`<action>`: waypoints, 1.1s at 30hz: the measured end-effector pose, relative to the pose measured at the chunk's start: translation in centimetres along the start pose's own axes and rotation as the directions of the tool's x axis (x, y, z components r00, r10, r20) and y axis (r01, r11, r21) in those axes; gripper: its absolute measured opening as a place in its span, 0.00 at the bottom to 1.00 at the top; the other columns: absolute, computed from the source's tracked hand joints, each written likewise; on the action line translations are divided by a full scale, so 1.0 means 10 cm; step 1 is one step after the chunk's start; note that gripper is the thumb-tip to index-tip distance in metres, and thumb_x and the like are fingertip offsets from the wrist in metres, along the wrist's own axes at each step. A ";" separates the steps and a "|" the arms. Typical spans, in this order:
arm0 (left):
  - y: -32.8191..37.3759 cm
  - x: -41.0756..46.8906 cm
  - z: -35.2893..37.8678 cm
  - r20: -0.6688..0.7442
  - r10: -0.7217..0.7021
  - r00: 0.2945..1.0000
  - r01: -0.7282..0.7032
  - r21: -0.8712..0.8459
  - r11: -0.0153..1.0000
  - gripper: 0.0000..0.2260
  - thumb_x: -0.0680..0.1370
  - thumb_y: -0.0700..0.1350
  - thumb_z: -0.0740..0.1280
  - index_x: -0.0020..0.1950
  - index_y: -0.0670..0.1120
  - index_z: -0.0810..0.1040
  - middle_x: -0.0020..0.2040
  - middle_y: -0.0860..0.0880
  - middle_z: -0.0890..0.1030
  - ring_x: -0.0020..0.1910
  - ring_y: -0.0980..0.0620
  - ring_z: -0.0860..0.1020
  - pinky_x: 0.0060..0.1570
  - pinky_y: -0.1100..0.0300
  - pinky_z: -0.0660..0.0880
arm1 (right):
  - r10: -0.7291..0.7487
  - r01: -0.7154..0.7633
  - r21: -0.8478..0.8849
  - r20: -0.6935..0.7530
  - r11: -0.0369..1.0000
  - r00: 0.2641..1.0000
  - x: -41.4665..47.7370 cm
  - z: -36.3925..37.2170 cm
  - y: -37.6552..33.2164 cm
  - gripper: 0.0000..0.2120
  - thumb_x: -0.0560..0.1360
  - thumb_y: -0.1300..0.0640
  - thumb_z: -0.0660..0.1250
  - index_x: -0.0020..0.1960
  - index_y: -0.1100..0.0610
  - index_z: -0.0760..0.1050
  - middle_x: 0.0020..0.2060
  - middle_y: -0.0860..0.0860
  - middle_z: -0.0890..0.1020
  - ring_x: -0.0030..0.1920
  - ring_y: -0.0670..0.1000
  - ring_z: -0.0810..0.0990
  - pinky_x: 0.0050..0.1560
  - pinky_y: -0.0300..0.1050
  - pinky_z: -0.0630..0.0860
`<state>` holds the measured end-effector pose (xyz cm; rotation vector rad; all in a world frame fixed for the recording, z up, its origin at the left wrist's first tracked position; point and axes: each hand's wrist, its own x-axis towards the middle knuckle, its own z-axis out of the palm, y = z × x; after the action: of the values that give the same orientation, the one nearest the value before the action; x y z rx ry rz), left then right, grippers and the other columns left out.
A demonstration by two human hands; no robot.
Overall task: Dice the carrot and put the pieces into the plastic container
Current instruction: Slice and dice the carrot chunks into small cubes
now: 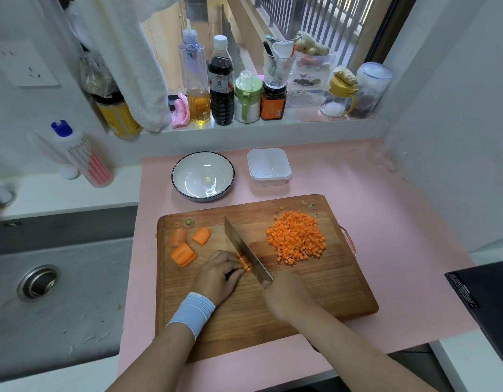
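Observation:
On the wooden cutting board (315, 292), my left hand (216, 275) presses down on a bundle of carrot strips (244, 263). My right hand (287, 295) grips the handle of a cleaver (244, 248), whose blade rests against the strips. A heap of diced carrot (297, 237) lies at the board's far right. Three larger carrot chunks (184, 254) sit at the board's far left, next to a cut-off stem end (189, 222). The clear plastic container (268, 166) stands beyond the board, with nothing visible inside.
A white bowl (203, 175) with a dark rim stands left of the container. Bottles and jars (220, 80) line the window sill. A steel sink (46, 278) lies to the left, a black appliance (485, 292) to the right. A pink mat (400, 250) covers the counter.

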<state>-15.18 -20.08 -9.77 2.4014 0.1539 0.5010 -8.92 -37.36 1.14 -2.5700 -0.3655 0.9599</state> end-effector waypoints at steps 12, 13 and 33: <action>-0.01 0.02 0.02 0.022 0.037 0.999 -0.037 0.015 0.999 0.04 0.71 0.39 0.77 0.43 0.45 0.85 0.43 0.52 0.81 0.47 0.57 0.76 0.54 0.72 0.69 | -0.075 0.071 -0.078 -0.045 0.994 0.996 -0.12 -0.03 -0.05 0.13 0.82 0.49 0.61 0.50 0.56 0.79 0.46 0.54 0.83 0.48 0.57 0.82 0.44 0.44 0.74; -0.01 0.02 0.02 0.025 0.036 0.999 -0.037 0.017 0.999 0.04 0.71 0.39 0.77 0.43 0.45 0.85 0.43 0.52 0.81 0.47 0.57 0.76 0.54 0.72 0.69 | -0.070 0.065 -0.097 -0.045 0.993 0.997 -0.13 -0.02 -0.05 0.14 0.82 0.48 0.61 0.50 0.56 0.80 0.47 0.54 0.83 0.49 0.57 0.82 0.44 0.45 0.74; -0.03 0.04 0.03 0.036 0.044 0.998 -0.045 0.036 0.998 0.03 0.71 0.39 0.76 0.43 0.45 0.85 0.43 0.52 0.80 0.48 0.57 0.75 0.56 0.75 0.65 | 0.034 -0.034 -0.092 0.004 0.995 0.999 -0.01 0.06 -0.06 0.09 0.81 0.52 0.61 0.43 0.54 0.73 0.45 0.54 0.82 0.42 0.55 0.78 0.34 0.40 0.67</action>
<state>-14.67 -19.94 -10.00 2.4525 0.0951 0.4803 -9.44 -36.68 1.03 -2.6647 -0.3769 0.9843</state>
